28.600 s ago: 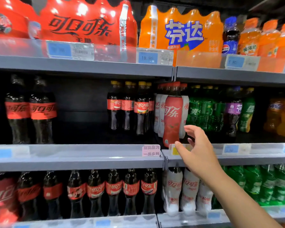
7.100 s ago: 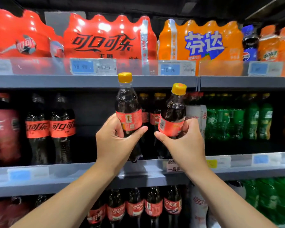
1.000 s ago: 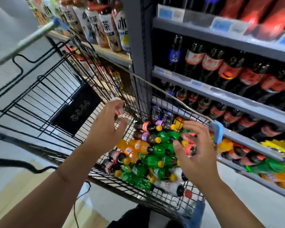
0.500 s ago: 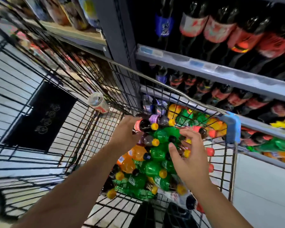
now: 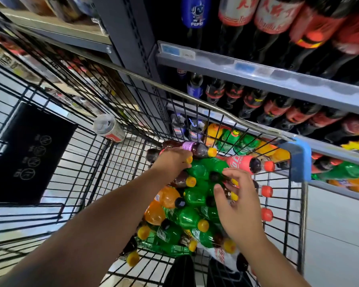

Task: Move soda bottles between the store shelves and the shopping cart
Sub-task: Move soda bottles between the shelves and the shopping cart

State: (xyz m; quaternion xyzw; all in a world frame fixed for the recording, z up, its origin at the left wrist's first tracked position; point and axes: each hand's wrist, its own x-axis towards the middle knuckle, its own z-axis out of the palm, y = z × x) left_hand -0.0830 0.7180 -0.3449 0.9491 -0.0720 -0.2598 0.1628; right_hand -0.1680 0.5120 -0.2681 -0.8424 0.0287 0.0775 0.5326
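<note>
The wire shopping cart [image 5: 216, 109] holds a heap of small soda bottles lying on their sides: green ones [image 5: 187, 218], orange ones [image 5: 166, 196], and dark cola ones. My left hand [image 5: 171, 160] is down on the heap, with its fingers curled over a dark cola bottle whose yellow cap [image 5: 189, 160] sticks out from under them. Next to it, my right hand [image 5: 238, 204] hovers with its fingers spread and bent. Its fingertips touch two dark bottles with yellow caps [image 5: 234, 181]. A purple-label bottle [image 5: 195, 149] and a pink-label cola bottle [image 5: 243, 163] lie just beyond.
Grey store shelves [image 5: 257, 76] with rows of big cola bottles stand close behind the cart on the right. A drink can [image 5: 109, 128] lies against the cart's wire side. A black sign panel [image 5: 29, 154] hangs on the cart's far left. The blue corner guard [image 5: 296, 160] marks the cart's right corner.
Both hands have dropped from above the cart down onto the bottle heap. My left hand has closed over a yellow-capped cola bottle and my right hand's fingers have reached the dark bottles.
</note>
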